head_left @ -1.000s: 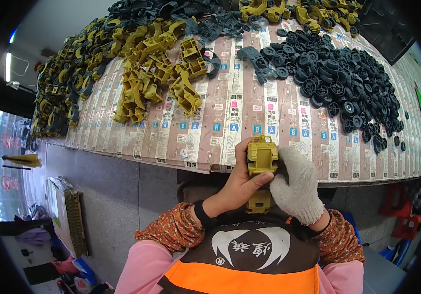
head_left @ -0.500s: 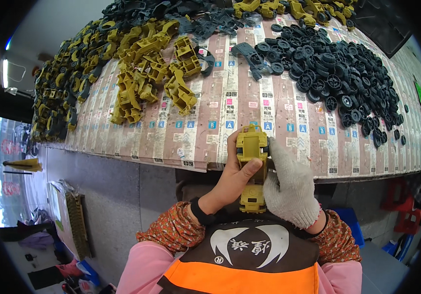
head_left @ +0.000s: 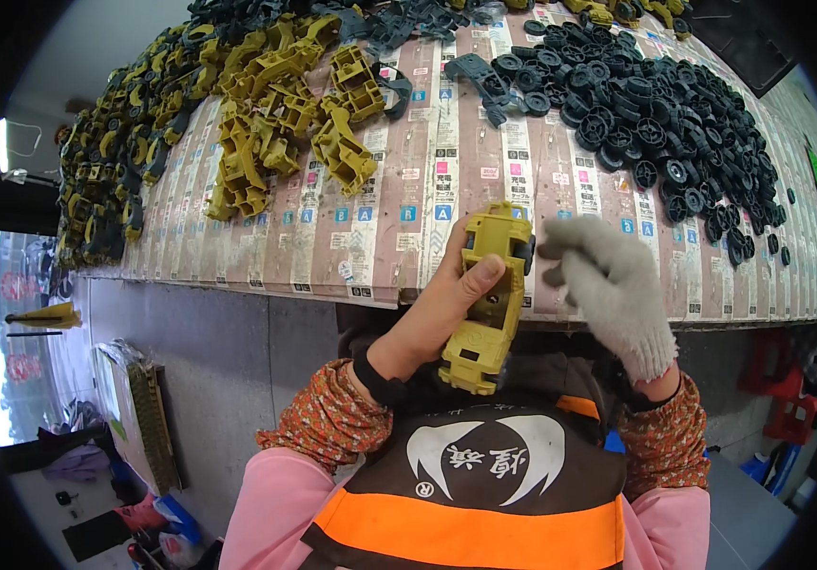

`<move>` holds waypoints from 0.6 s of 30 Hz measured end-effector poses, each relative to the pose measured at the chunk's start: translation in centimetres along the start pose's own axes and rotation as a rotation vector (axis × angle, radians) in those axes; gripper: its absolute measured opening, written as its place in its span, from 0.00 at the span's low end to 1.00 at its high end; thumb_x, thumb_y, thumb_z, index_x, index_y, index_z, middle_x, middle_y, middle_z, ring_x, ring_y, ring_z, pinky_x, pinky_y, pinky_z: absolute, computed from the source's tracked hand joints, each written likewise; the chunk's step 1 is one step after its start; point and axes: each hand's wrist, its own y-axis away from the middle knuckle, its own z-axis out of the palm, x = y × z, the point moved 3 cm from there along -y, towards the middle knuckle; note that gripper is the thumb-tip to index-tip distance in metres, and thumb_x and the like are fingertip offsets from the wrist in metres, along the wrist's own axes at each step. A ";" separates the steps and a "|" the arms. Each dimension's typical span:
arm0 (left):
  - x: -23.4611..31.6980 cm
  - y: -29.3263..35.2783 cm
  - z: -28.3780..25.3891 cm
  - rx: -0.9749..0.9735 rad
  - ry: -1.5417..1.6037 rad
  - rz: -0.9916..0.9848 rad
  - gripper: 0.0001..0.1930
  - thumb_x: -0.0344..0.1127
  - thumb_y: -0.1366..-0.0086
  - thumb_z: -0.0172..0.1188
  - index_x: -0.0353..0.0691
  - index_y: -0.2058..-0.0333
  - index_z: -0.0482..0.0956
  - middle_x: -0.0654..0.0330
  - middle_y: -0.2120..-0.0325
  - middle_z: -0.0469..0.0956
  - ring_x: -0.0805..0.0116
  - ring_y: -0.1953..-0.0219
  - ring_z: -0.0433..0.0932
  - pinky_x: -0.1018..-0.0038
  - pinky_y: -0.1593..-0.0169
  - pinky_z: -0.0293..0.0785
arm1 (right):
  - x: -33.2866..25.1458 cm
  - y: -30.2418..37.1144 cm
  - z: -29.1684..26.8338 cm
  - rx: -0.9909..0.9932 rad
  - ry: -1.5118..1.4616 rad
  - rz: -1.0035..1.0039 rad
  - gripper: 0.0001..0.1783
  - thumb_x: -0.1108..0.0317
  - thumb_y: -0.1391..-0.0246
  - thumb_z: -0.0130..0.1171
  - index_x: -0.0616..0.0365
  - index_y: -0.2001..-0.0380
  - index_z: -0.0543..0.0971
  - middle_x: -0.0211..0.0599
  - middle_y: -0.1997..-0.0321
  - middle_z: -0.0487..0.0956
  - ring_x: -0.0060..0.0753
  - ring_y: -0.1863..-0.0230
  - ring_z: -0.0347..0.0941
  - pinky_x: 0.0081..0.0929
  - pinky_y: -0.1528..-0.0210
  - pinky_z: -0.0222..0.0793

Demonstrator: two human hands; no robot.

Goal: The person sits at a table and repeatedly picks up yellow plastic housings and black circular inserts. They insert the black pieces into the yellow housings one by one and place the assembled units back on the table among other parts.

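The bare left hand [head_left: 446,309] grips a yellow plastic toy truck body [head_left: 489,294], fingers wrapped around its side and the thumb pressed on its upper face. The truck body is held in the air above the near edge of the workbench [head_left: 399,218], tilted with one end toward the person's chest and the other over the bench surface. A small black wheel shows at its upper right side.

The right hand [head_left: 608,285], in a white knit glove, hovers just beside the truck body without touching it; its fingers are loosely curled and slightly spread, holding nothing that can be seen.

The bench top is covered with printed paper sheets. A heap of black wheels [head_left: 665,114] lies toward the far right corner. A pile of yellow truck parts [head_left: 285,123] lies at the far left, and more yellow and dark parts run along the left edge [head_left: 104,180].
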 end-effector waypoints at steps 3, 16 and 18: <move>0.0 -0.2 0.1 -0.068 -0.093 0.038 0.41 0.56 0.26 0.64 0.55 0.25 0.51 0.57 0.40 0.71 0.67 0.44 0.76 0.68 0.43 0.78 | 0.9 -1.3 -1.3 0.180 0.098 -0.311 0.24 0.76 0.36 0.57 0.62 0.36 0.77 0.45 0.50 0.85 0.30 0.51 0.82 0.30 0.49 0.81; -1.0 -0.4 -1.6 -0.137 0.304 -0.216 0.36 0.59 0.20 0.49 0.47 0.25 0.54 0.53 0.35 0.71 0.61 0.39 0.79 0.65 0.38 0.81 | 2.1 -2.0 -0.1 -0.272 -0.119 -0.044 0.26 0.67 0.45 0.71 0.64 0.45 0.77 0.37 0.50 0.82 0.27 0.51 0.80 0.28 0.46 0.78; -1.1 -0.8 -2.0 -0.218 0.413 -0.193 0.36 0.61 0.20 0.47 0.44 0.25 0.55 0.52 0.35 0.71 0.58 0.38 0.79 0.62 0.36 0.79 | 2.3 -1.8 -0.5 -0.221 -0.179 -0.064 0.25 0.68 0.46 0.72 0.65 0.47 0.77 0.37 0.52 0.81 0.26 0.52 0.79 0.27 0.47 0.78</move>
